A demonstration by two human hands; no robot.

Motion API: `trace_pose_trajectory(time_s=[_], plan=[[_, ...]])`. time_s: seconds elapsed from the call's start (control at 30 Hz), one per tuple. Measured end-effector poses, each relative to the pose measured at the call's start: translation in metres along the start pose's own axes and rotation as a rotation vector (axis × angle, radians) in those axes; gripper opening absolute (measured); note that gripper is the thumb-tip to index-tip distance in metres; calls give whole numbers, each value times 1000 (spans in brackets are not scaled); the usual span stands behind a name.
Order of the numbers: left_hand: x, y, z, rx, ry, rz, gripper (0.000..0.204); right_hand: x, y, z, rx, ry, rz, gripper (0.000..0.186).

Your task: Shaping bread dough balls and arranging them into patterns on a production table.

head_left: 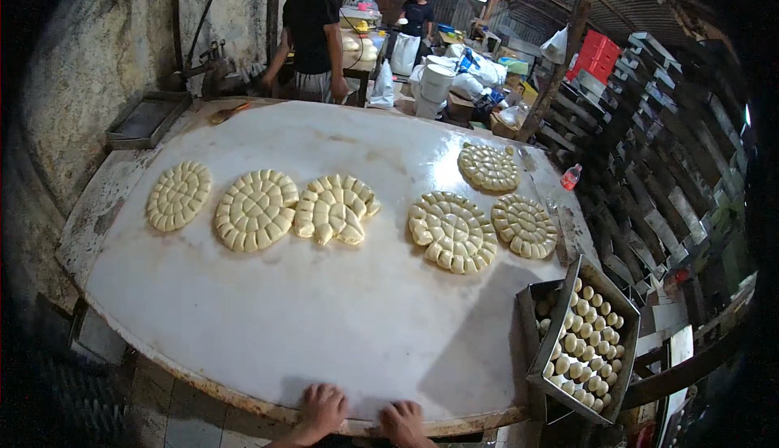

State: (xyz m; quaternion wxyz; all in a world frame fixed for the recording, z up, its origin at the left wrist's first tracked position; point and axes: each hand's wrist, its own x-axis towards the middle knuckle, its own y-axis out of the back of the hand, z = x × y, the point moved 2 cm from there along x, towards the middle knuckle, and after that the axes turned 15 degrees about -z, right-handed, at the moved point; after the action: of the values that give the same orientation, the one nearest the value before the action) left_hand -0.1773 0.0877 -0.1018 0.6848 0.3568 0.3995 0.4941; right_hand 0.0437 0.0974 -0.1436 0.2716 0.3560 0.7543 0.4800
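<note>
My left hand [323, 409] lies on the near edge of the pale table [268, 318], holding nothing, its fingers resting on the surface. Beside it, my right hand [402, 424] rests on the same edge, also holding nothing, with its fingertips on the tabletop. Farther off lie flat rounds of cut dough pieces. On the left are an oval dough round [179, 196], a larger dough round [256, 210] and an irregular dough cluster [336, 209]. To the right sit a big dough round [453, 232], a smaller dough round [524, 226] and a far dough round [488, 166].
A metal tray [578, 273] of small dough balls [586, 342] leans tilted on another tray at the right corner. An empty dark tray [148, 120] occupies the far left corner. A small bottle [571, 176] stands at the right edge. A person [312, 30] stands beyond the table.
</note>
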Motion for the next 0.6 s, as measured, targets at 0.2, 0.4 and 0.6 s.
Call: trace_pose_trajectory(time_s=[0.2, 0.4, 0.6], plan=[[54, 77, -76, 66, 162, 230, 28, 86, 84, 65, 0, -402, 285, 15], [66, 39, -4, 96, -136, 31, 25, 63, 33, -16, 69, -77, 138, 15], [58, 69, -107, 232, 80, 147, 26, 31, 100, 72, -347, -222, 119, 14]])
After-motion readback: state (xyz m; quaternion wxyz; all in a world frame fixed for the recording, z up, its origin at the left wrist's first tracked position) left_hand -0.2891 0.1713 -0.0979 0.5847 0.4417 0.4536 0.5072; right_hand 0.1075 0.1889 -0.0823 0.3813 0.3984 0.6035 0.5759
